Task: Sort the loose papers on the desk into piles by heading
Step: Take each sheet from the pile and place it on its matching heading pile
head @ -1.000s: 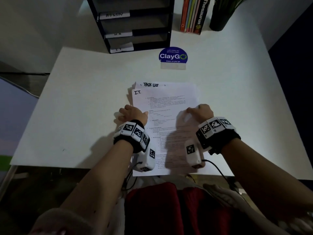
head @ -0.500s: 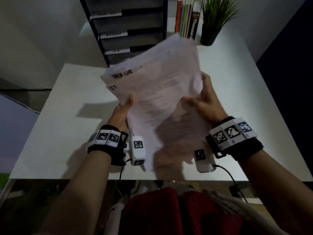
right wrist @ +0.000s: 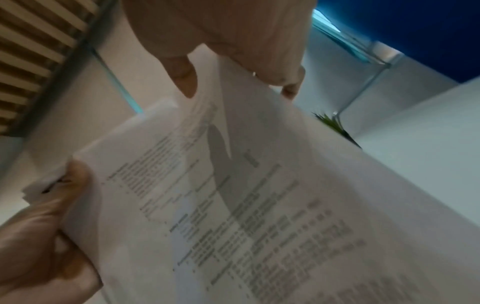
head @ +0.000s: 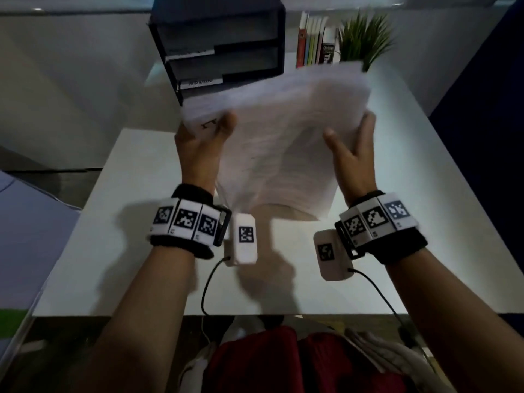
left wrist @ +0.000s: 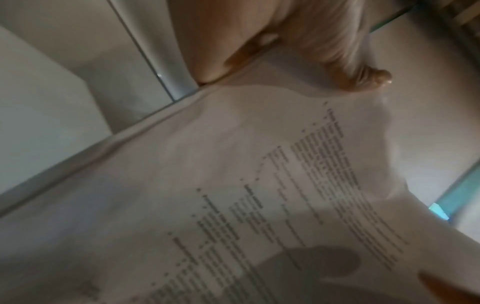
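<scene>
Both hands hold the stack of papers in the air above the white bench, tilted. The left hand grips the stack's corner at 9 o'clock, thumb on the top sheet. The right hand grips the edge at 3 o'clock, its fingers behind the sheets. At 12 o'clock stand a black tray organizer, books and a plant.

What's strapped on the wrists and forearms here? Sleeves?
Forearms bare, no sleeves. Left hand and right hand each have a black wristband ringed by white tiles with black square markers, plus a white camera box trailing a black cable.
</scene>
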Demonstrator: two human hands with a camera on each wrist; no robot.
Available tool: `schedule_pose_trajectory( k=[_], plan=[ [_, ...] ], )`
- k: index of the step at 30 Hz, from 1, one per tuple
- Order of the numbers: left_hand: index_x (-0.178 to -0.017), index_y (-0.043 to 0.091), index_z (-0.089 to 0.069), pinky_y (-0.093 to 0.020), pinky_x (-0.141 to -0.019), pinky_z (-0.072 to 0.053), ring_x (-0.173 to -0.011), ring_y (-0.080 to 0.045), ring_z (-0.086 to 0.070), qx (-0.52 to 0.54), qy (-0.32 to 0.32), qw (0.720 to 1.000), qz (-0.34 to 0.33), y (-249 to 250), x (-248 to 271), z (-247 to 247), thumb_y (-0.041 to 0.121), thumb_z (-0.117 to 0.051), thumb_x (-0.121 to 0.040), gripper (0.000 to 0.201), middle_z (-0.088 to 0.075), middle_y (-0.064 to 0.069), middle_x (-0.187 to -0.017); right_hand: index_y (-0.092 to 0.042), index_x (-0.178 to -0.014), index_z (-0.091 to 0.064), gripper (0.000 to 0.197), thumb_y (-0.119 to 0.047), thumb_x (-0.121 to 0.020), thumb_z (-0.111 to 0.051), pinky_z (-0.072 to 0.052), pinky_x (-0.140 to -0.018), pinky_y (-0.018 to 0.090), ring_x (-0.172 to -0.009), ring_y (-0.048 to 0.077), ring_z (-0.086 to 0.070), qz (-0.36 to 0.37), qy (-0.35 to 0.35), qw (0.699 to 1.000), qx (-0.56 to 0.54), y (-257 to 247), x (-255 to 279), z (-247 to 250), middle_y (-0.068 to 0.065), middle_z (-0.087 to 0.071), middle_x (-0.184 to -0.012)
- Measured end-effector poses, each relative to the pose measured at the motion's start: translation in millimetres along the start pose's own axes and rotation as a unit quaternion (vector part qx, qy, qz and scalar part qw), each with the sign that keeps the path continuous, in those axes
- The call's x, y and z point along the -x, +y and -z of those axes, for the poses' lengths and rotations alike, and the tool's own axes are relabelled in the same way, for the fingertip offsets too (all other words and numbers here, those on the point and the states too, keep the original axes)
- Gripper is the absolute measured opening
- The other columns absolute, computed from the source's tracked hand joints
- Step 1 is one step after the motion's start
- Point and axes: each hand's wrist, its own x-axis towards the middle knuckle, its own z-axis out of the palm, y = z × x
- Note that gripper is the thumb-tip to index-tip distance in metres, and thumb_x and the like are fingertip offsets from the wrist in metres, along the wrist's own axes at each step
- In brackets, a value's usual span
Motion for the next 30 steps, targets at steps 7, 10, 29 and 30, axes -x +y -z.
schedule_pose_trajectory(
  k=[7,10,29,30],
  plan=[
    [-0.089,0.014,-0.063,-0.017,-0.068,-0.051,-0.07,0.003,-0.065,-0.066,0.006,0.997,0.029,-13.6,7.4,3.7,0.01,-0.065,-0.084,0.007,-0.069,0.015,-0.075,-0.009,-0.097,-0.033,0.029,0.01,-0.076,-0.037,-0.036,-0.061,0.009,-0.061,-0.011,-0.042,-0.063,0.051,0.997,0.009,19.4,2.5,-19.6,-0.009,-0.04,-0.076],
    [-0.094,0.01,-0.061,-0.026,-0.077,-0.052,-0.081,-0.008,-0.063,-0.025,0.003,1.0,-0.019,0.1,-7.4,7.6,0.012,-0.066,-0.08,0.015,-0.07,0.01,-0.082,-0.01,-0.096,-0.03,0.032,0.012,-0.074,-0.036,-0.038,-0.067,0.014,-0.064,-0.014,-0.043,-0.014,0.065,0.998,-0.006,4.4,-4.5,-18.1,-0.01,-0.039,-0.079],
    [-0.124,0.006,-0.052,-0.038,-0.097,-0.047,-0.112,-0.026,-0.057,-0.295,0.089,0.93,0.198,-70.9,-41.9,19.0,0.05,-0.059,-0.083,0.062,-0.059,-0.009,-0.124,-0.003,-0.13,-0.026,0.045,0.001,-0.087,-0.039,-0.037,-0.081,0.021,-0.104,0.027,-0.05,-0.17,-0.084,0.951,0.245,41.9,-26.4,-14.6,0.014,-0.05,-0.118],
    [-0.127,0.004,-0.049,-0.037,-0.098,-0.046,-0.114,-0.027,-0.055,-0.308,0.085,0.92,0.228,-79.1,-39.1,20.7,0.049,-0.058,-0.085,0.063,-0.056,-0.01,-0.128,-0.001,-0.136,-0.021,0.052,0.001,-0.088,-0.038,-0.037,-0.088,0.025,-0.113,0.03,-0.048,-0.19,-0.098,0.94,0.264,46.8,-23.4,-13.8,0.019,-0.046,-0.127]
  ],
)
